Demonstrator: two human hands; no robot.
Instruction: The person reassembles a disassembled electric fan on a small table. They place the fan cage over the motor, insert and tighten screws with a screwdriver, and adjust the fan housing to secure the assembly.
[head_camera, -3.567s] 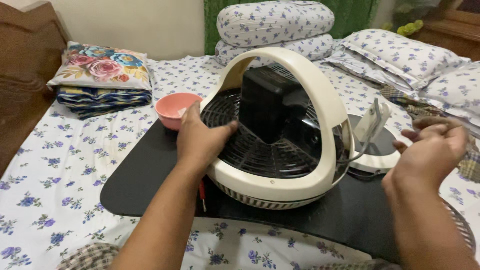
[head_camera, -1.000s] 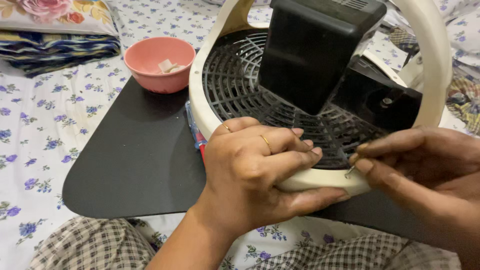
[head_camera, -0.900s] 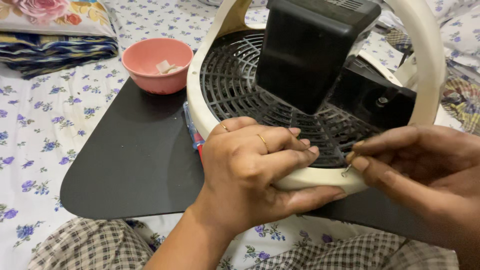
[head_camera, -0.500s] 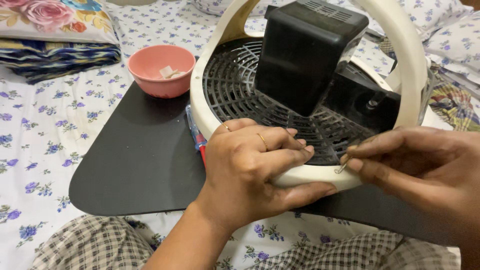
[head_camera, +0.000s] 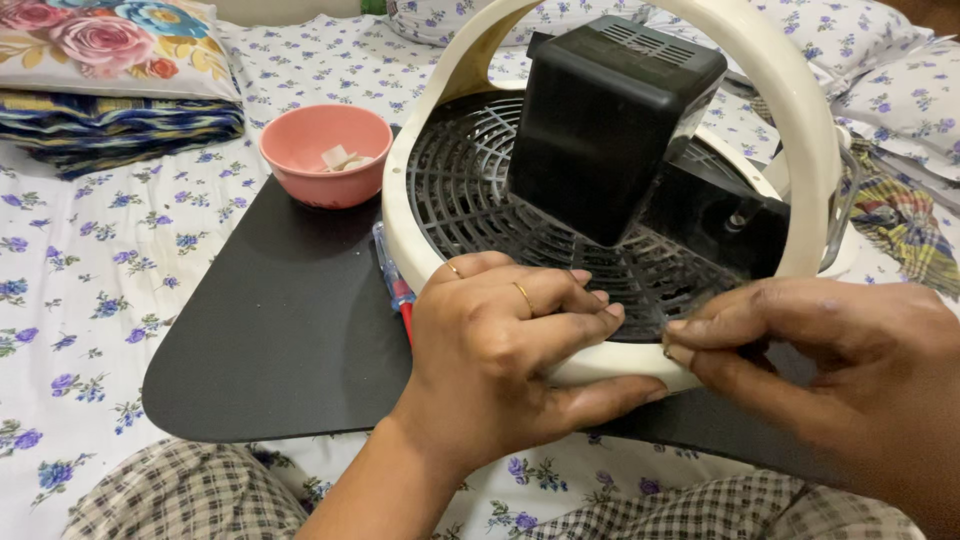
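Cream plastic rim (head_camera: 610, 362) of a round fan housing (head_camera: 610, 180), clamped in the left hand (head_camera: 500, 360): fingers (head_camera: 560, 300) curled over the top edge, thumb pressed beneath. Just right of those fingers, right hand (head_camera: 830, 350) with thumb and forefinger tips pinched together against the same rim; whatever sits between them too small to make out. Beyond the fingertips, black grille (head_camera: 470, 190) and boxy black motor block (head_camera: 610, 120). Left of the knuckles, a screwdriver (head_camera: 392, 285) half hidden under the housing, on a black board (head_camera: 280, 320). Farther off, a pink bowl (head_camera: 325, 155).
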